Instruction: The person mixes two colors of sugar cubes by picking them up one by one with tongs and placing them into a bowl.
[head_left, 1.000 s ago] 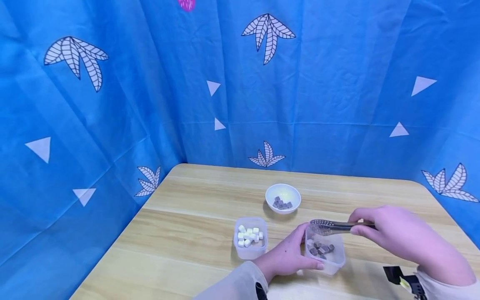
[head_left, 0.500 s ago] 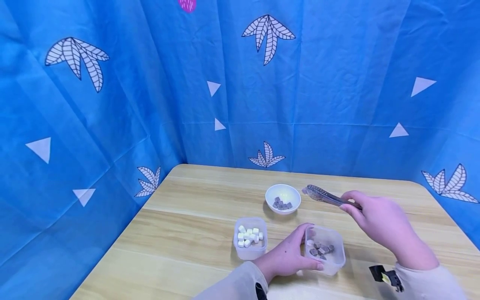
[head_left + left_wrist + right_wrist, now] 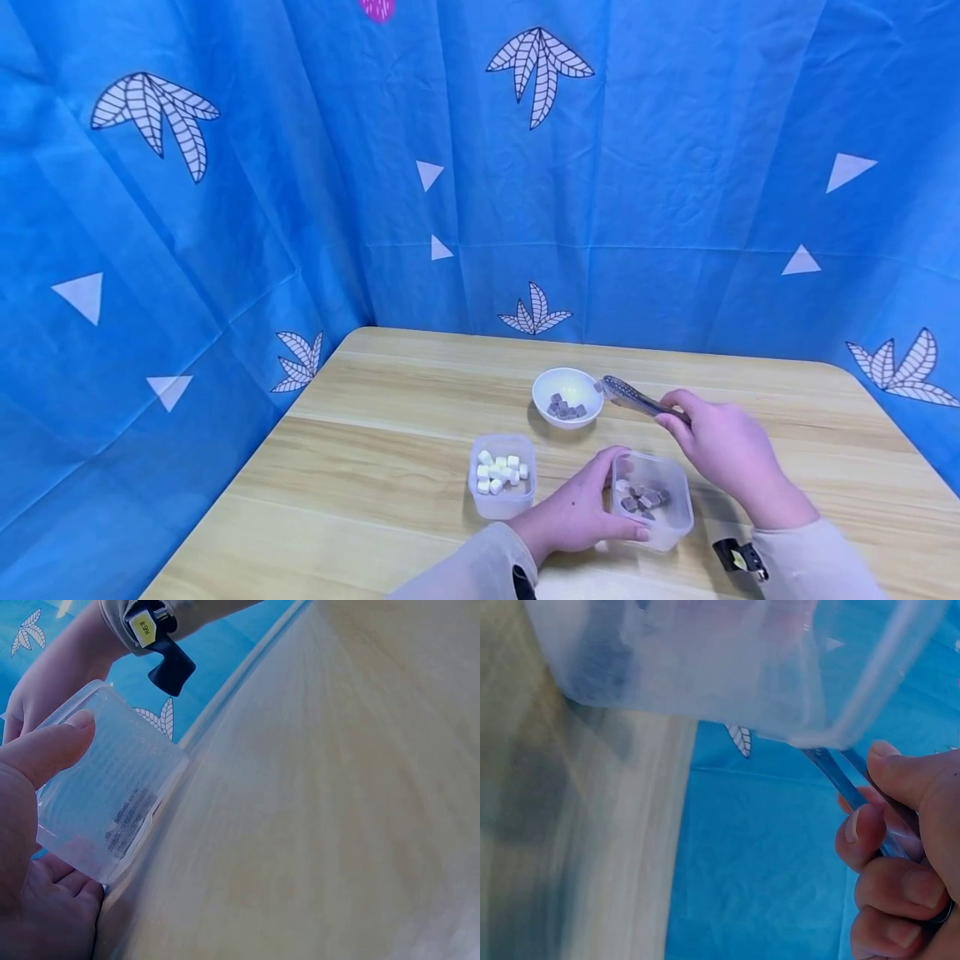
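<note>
My right hand [image 3: 723,446] grips a pair of metal tongs [image 3: 633,395] with perforated tips. A small purplish-brown cube [image 3: 599,386] sits at the tips, right at the right rim of a white bowl [image 3: 567,423]. Inside that bowl lie several similar cubes [image 3: 562,408]. My left hand [image 3: 573,508] holds a clear plastic container [image 3: 671,521] by its left side, thumb along the front. Brown cubes [image 3: 643,500] rest in the bottom of it. From the left wrist, the container [image 3: 127,780] shows between thumb and fingers. The right wrist view has the tong handles [image 3: 870,791] between thumb and fingers.
A second clear container [image 3: 502,507] with several white cubes [image 3: 498,472] stands left of my left hand. All of it rests on a light wooden table [image 3: 360,467]. A blue patterned curtain [image 3: 510,167] hangs behind the table and along its left side.
My right hand has lifted the tongs out from over the clear container and carried a cube up and left to the bowl's rim. The left hand and container have stayed put.
</note>
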Motion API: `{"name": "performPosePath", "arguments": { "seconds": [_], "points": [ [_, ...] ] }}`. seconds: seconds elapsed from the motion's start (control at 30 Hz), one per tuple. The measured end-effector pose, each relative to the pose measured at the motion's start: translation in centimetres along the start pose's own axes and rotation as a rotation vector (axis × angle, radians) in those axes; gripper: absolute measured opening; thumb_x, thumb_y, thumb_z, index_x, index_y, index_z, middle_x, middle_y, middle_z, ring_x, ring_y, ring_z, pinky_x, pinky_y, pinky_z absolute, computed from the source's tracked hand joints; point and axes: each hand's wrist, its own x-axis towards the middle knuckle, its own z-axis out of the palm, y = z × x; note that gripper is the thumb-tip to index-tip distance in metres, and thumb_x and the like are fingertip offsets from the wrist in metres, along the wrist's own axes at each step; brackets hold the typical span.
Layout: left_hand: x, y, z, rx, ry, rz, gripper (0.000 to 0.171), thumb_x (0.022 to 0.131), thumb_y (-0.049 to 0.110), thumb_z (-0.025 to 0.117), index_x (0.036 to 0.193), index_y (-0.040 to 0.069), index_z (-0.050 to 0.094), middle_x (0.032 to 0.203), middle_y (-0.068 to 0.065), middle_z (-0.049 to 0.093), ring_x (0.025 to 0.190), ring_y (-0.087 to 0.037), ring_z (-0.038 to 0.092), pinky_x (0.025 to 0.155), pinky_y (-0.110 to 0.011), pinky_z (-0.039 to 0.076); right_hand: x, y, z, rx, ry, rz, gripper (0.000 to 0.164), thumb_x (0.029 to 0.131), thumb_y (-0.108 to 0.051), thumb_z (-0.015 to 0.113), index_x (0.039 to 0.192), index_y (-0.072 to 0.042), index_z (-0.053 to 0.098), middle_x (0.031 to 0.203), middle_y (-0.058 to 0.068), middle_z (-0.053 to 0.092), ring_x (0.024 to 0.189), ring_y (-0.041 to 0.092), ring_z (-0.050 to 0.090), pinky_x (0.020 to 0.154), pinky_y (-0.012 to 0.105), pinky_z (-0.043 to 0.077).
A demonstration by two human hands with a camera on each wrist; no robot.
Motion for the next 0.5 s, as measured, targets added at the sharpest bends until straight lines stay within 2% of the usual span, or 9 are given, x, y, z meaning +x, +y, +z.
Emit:
{"name": "performPosePath", "arguments": {
  "seconds": [0.13, 0.37, 0.5],
  "points": [
    [0.0, -0.1, 0.1, 0.003, -0.002, 0.008, 0.097, 0.077, 0.042, 0.088, 0.155, 0.029, 0.031, 0.145, 0.013, 0.047, 0.131, -0.004, 0.044, 0.113, -0.037, 0.033, 0.0, -0.1, 0.5, 0.007, -0.013, 0.021, 0.024, 0.099, -0.033, 0.066, 0.111, -0.012, 0.067, 0.053, -0.006, 0.044, 0.047, 0.015, 0.041, 0.042, 0.035, 0.035],
    [0.1, -0.1, 0.0, -0.01, -0.004, 0.022, 0.096, 0.078, 0.04, 0.088, 0.155, 0.027, 0.032, 0.141, 0.016, 0.049, 0.129, -0.003, 0.046, 0.113, -0.036, 0.034, 0.3, -0.3, 1.4, 0.024, -0.04, 0.032, 0.027, 0.099, -0.035, 0.066, 0.112, -0.012, 0.068, 0.06, -0.006, 0.054, 0.051, 0.014, 0.047, 0.046, 0.038, 0.041],
    [0.1, 0.0, 0.0, -0.029, -0.01, 0.026, 0.095, 0.078, 0.038, 0.088, 0.154, 0.026, 0.032, 0.139, 0.017, 0.05, 0.128, -0.002, 0.046, 0.113, -0.035, 0.033, 0.3, -0.3, 1.5, 0.036, -0.055, 0.041, 0.028, 0.099, -0.036, 0.065, 0.113, -0.012, 0.067, 0.061, -0.006, 0.053, 0.052, 0.014, 0.046, 0.046, 0.038, 0.039]
  ]
}}
